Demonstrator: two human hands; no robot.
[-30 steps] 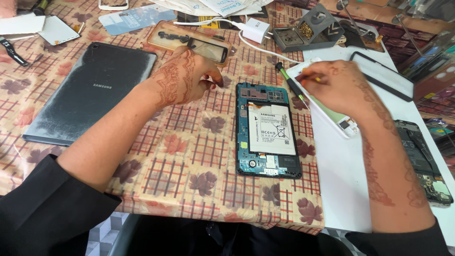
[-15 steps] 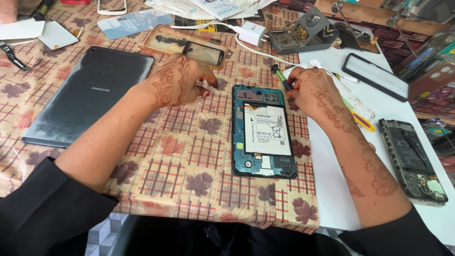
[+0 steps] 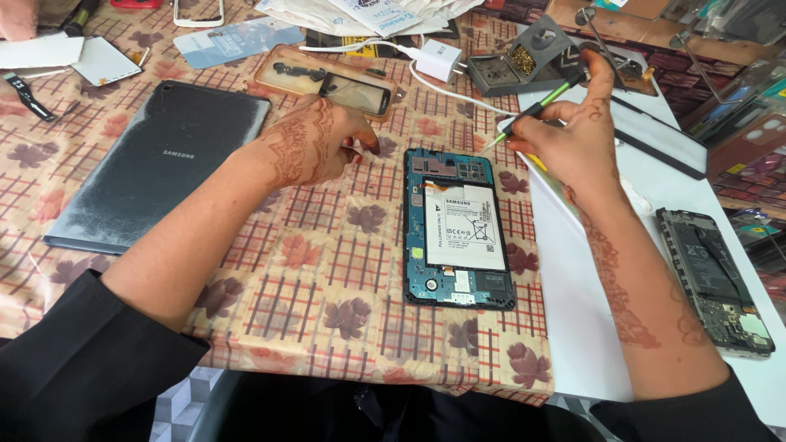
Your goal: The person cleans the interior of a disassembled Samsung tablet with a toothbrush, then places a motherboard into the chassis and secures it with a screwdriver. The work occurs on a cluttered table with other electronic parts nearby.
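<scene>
An opened small tablet [image 3: 458,290] lies back-up on the patterned tablecloth, its white battery [image 3: 463,233] and blue circuit board exposed. My right hand [image 3: 573,143] is raised just past the tablet's upper right corner. It grips a green-handled screwdriver [image 3: 542,105], whose tip points down and left towards that corner without touching it. My left hand [image 3: 315,143] rests on the cloth to the left of the tablet's top edge. Its fingers are curled together and nothing shows in them.
A dark grey tablet back cover [image 3: 160,164] lies at the left. Behind are a brown phone frame [image 3: 327,82], a white charger with cable [image 3: 438,57] and a soldering stand [image 3: 524,61]. On the white mat [image 3: 573,327] at the right lie another opened phone [image 3: 716,278] and a black panel [image 3: 655,139].
My right hand has risen off the white mat with the green screwdriver and now holds it tip-down by the tablet's upper right corner. My left hand has stayed put.
</scene>
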